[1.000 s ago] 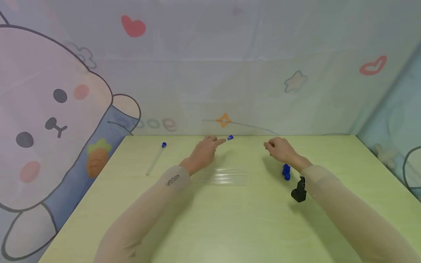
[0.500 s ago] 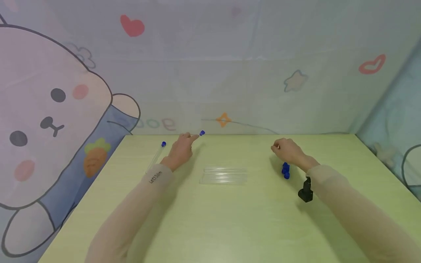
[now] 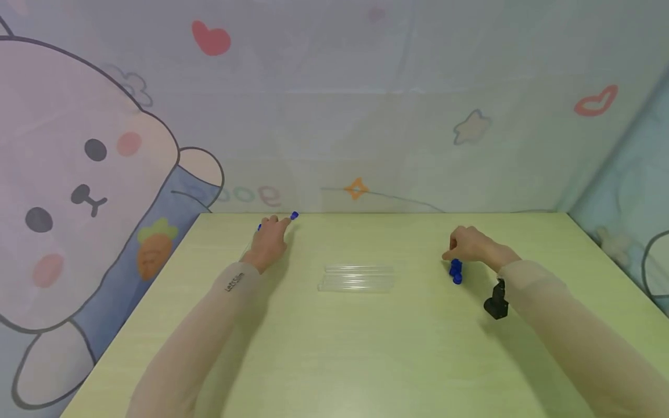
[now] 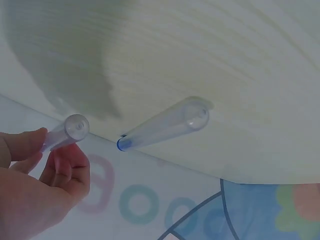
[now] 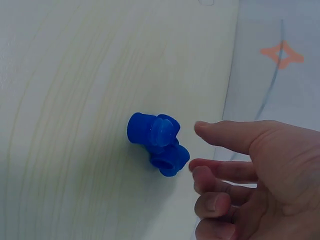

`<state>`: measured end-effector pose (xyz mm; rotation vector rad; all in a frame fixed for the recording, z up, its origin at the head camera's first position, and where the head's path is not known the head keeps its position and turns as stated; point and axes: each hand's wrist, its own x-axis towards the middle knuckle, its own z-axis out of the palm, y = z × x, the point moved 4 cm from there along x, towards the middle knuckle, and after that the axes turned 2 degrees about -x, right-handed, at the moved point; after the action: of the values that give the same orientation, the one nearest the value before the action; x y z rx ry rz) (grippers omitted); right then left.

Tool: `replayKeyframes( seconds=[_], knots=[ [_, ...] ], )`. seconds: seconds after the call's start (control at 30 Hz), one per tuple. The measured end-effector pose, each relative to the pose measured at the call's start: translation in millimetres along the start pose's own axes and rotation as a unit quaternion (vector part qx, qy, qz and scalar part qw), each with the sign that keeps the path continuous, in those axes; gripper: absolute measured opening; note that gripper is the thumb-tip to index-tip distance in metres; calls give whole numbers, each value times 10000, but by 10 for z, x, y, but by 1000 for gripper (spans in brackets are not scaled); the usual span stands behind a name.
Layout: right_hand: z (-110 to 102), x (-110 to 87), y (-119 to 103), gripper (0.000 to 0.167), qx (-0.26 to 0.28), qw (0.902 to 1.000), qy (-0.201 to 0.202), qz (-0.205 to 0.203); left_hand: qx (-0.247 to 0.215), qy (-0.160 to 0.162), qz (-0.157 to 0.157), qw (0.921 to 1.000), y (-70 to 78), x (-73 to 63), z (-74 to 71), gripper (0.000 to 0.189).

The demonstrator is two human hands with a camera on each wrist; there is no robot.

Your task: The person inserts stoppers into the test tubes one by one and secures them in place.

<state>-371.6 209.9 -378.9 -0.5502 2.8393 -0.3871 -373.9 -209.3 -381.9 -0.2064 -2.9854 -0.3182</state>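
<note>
My left hand (image 3: pixel 268 247) pinches a clear test tube (image 4: pixel 67 132) between thumb and fingers, near the table's far left. Its blue cap (image 3: pixel 295 215) shows past the fingertips in the head view. Beside it, a second capped test tube (image 4: pixel 165 125) lies on the table, mostly covered by that hand in the head view. My right hand (image 3: pixel 473 244) hovers at a small cluster of blue caps (image 5: pixel 152 135). Thumb and forefinger stand apart in the right wrist view, their tips just short of the caps, with nothing between them.
Several clear uncapped test tubes (image 3: pixel 358 278) lie side by side mid-table, between the hands. A black camera mount (image 3: pixel 496 302) hangs below the right wrist. The table (image 3: pixel 334 348) ends at a printed cloth backdrop (image 3: pixel 324 116).
My left hand has carried the capped test tube leftward to beside the lying one. The right hand has moved slightly right and down to the blue caps, its fingers spreading.
</note>
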Motion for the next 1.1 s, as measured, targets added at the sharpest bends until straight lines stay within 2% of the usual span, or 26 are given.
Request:
replayKeyframes(
  seconds=[0.13,0.3,0.47,0.67,0.83,1.1],
  knots=[
    [12,0,21,27,-155,9996,-221,83,33,15,-313,9995,-79,-26,25,50],
    [21,-11,42,27,-214,9993,-307,83,22,63,-644,9979,-132,-95,37,41],
    [30,-37,72,23,-12,9993,-358,107,15,43,-760,9971,-157,-147,49,36],
    [39,-49,93,20,197,9989,-388,157,18,43,-807,9967,-184,-172,69,40],
    [60,-37,106,19,210,9990,-369,141,-45,29,-810,9967,-213,-180,81,47],
    [57,-42,83,20,113,9992,-363,160,-3,-41,-923,9957,-245,-185,89,45]
  ],
)
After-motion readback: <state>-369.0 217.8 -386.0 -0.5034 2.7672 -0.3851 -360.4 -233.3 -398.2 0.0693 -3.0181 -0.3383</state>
